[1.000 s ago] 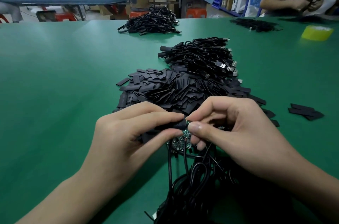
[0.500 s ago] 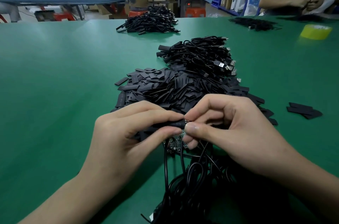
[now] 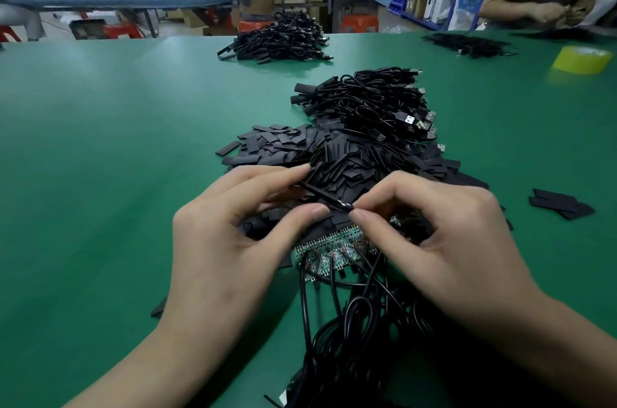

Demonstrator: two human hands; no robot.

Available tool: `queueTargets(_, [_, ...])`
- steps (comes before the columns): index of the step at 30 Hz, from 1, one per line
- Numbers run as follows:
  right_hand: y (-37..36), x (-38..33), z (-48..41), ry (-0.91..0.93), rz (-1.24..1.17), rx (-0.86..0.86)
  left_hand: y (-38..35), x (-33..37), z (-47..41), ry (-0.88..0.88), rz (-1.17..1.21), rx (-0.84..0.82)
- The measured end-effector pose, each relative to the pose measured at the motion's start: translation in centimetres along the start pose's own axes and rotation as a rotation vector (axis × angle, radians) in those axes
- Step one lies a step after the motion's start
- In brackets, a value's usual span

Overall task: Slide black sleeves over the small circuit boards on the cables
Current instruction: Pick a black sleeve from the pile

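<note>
Your two grips have eased apart since a second ago, and the row of green boards (image 3: 334, 245) they covered now shows beneath them. Your left grip (image 3: 230, 240) pinches a black sleeve (image 3: 317, 193) between thumb and forefinger, with the sleeve tilted. Your right grip (image 3: 444, 240) is clamped, thumb and forefinger, on the sleeve's near end, where something shiny shows, too small to name. The boards lie on the worktop (image 3: 117, 157) just under the sleeve, their cables (image 3: 350, 324) trailing toward you. The sleeve pile (image 3: 334, 157) lies just beyond your fingers.
</note>
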State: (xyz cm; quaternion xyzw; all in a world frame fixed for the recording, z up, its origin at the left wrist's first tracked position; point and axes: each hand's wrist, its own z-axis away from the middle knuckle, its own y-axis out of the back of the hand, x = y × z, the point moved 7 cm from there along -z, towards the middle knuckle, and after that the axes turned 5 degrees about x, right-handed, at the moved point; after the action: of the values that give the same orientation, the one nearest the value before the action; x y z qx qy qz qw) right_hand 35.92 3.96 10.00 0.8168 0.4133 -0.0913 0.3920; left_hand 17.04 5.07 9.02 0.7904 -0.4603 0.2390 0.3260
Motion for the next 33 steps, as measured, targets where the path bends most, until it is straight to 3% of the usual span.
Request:
queueTargets(8, [-1.0, -0.1, 0.3, 0.087, 0.004, -0.101, -1.2, -0.4, 0.2, -0.003, 0.118, -0.107])
queueTargets(18, [-0.9, 0.9, 0.3, -0.087, -0.202, -0.121, -0.5, 1.7, 0.1, -0.231, -0.067, -0.054])
queueTargets(33, [-0.7, 0.6, 0.2, -0.048, -0.140, -0.107, -0.5, 1.8, 0.4, -0.264, -0.068, -0.043])
